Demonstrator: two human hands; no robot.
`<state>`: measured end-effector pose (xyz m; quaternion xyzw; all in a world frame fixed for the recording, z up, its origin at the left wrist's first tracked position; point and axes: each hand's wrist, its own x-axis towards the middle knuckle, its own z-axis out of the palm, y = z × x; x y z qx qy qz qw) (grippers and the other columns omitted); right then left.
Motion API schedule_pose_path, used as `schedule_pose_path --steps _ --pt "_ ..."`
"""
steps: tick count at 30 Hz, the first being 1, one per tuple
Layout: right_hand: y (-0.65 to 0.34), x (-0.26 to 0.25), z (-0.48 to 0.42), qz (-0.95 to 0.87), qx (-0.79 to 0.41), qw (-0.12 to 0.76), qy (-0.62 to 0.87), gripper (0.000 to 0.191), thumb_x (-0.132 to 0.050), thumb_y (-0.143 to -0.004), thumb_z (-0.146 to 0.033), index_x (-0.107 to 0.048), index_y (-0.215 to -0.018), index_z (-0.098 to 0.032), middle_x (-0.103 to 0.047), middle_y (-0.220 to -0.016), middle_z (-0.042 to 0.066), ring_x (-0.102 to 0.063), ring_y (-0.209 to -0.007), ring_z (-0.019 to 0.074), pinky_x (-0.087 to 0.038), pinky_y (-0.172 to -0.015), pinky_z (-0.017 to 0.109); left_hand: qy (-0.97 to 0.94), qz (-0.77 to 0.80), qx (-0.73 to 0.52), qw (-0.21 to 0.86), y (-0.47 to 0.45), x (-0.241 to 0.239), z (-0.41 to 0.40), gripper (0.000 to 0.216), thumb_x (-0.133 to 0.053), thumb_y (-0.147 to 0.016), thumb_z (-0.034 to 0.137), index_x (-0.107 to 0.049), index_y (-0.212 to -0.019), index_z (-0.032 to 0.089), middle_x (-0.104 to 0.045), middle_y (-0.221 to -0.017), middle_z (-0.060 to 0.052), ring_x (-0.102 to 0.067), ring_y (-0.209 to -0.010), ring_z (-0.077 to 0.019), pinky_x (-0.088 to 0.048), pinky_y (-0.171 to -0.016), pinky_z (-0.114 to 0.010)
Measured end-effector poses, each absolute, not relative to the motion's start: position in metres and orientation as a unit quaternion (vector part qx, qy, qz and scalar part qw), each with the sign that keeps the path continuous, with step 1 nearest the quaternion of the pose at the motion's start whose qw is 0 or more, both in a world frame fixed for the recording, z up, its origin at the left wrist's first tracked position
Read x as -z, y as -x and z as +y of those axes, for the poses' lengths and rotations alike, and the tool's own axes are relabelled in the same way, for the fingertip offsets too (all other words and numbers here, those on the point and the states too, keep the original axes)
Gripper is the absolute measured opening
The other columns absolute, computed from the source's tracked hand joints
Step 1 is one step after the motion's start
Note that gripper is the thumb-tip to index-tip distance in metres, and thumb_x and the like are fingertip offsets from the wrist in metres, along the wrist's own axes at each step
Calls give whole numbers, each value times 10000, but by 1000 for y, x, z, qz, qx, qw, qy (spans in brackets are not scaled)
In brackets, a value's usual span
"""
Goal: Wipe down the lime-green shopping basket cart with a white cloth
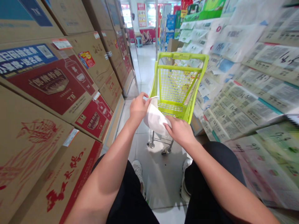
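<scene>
A white cloth or tissue (155, 119) is stretched between my two hands, just in front of the cart. My left hand (138, 107) pinches its upper left edge, fingers closed. On the lower right side my right hand (179, 129) grips it between thumb and fingers. Behind the cloth stands a lime-green shopping cart (182, 56), its mesh basket facing me and its grey wheeled legs on the floor. The cloth and my hands hide part of the cart's lower left side.
Stacked cardboard boxes (56, 81) line the left of the aisle. Piles of plastic-wrapped packs (252, 93) with handwritten prices rise on the right. A tiled floor (161, 180) runs between, with my shoes on it. A blue stool (139, 41) stands far ahead.
</scene>
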<state>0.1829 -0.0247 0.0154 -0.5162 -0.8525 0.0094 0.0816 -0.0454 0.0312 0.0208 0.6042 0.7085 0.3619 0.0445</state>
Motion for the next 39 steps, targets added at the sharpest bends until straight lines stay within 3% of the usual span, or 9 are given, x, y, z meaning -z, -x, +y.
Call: schedule_pose_path --steps 8,13,17,20,24,26,30,33,39 --pt "-205 -14 -7 -867 20 23 498 537 -346 -1116 -513 -780 -1064 -201 -804 -921 107 -748 -961 264 -242 -1190 492 -649 691 -307 84 47 -6 40 253 -648 -862 243 -644 -1114 245 -722 -970 -55 -664 -944 -274 -458 -840 -353" --pt "-215 -13 2 -872 24 90 481 539 -288 -1137 -427 -771 -1013 -222 -803 -915 79 -736 -920 226 -212 -1217 453 -653 691 -303 59 47 -5 29 254 -596 -921 285 -646 -1170 264 -722 -1014 -69 -650 -970 -285 -469 -872 -381" --pt "-217 -13 1 -831 52 219 509 458 -360 -1117 -416 -754 -1196 -197 -781 -1229 131 -665 -1235 293 -191 -1214 527 -685 683 -250 47 42 -5 17 202 -582 -936 307 -716 -1077 253 -725 -975 -85 -640 -972 -295 -495 -908 -422" --pt "-205 -10 -8 -827 57 273 488 451 -429 -1089 -405 -679 -1368 -153 -654 -1479 173 -501 -1465 330 -241 -1191 518 -716 657 -235 -9 36 -2 7 179 -612 -929 332 -745 -948 214 -696 -1141 -133 -600 -1131 -328 -488 -1021 -473" --pt "-173 -7 -19 -867 13 214 450 457 -415 -1092 -425 -666 -1363 -156 -720 -1372 155 -631 -1317 287 -387 -1092 407 -676 658 -331 -24 36 8 16 318 -662 -895 352 -698 -1173 201 -529 -1445 -171 -535 -1315 -357 -461 -1111 -504" --pt "-157 -5 -21 -864 -5 156 478 466 -396 -1093 -486 -693 -1290 -185 -780 -1210 135 -723 -1110 278 -460 -954 378 -623 673 -394 57 44 15 32 424 -626 -903 316 -608 -1304 182 -566 -1371 -172 -585 -1269 -314 -468 -1112 -468" --pt "-140 0 -16 -838 5 87 539 542 -339 -1085 -581 -730 -1135 -208 -801 -1037 142 -756 -926 280 -481 -799 346 -556 666 -396 301 68 23 60 310 -593 -776 186 -604 -1084 152 -683 -990 -84 -664 -915 -232 -532 -835 -341" --pt "-140 3 -12 -830 25 83 552 583 -301 -1087 -585 -739 -1119 -201 -800 -973 149 -763 -876 277 -471 -741 321 -561 652 -378 341 80 21 64 276 -624 -642 176 -613 -917 163 -663 -829 -24 -608 -720 -179 -460 -640 -269" --pt "-165 5 -7 -832 56 85 545 696 -253 -1064 -655 -780 -1051 -202 -787 -861 143 -761 -813 295 -458 -702 332 -590 631 -344 368 73 19 51 165 -644 -582 187 -674 -743 169 -663 -707 -4 -569 -642 -160 -375 -542 -245"
